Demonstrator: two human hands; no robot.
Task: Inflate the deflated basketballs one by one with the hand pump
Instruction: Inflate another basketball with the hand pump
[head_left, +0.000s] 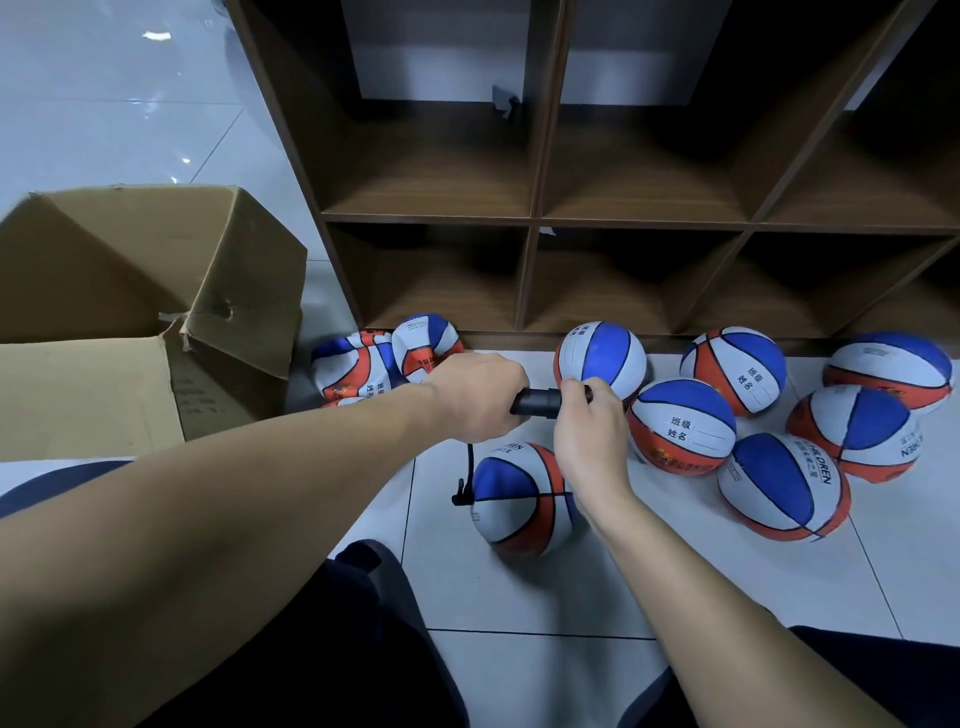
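On the tiled floor (519, 597) in front of a brown cubby shelf (535, 218), we hold a black pump (540, 401) level between our two hands. Our left hand (475, 395) has its grip clenched round one end of the pump, and our right hand (589, 431) closes its fingers round the other end, thumb on top. A thin black hose (469, 470) drops from the pump to the ball (519, 499) lying just below our hands at 6 o'clock, meeting it at its left side; this ball looks partly slack and wrinkled. At 9 o'clock from the hands, a pile of crumpled flat balls (384, 358) lies against the foot of the shelf, next to an open cardboard box (130, 322). From 12 to 3 o'clock, six round, full balls (680, 426) are gathered on the floor, some touching one another, all blue, white and orange with printed lettering. Our dark trousers (322, 649) show at the lower edge, knees on either side of the floor.
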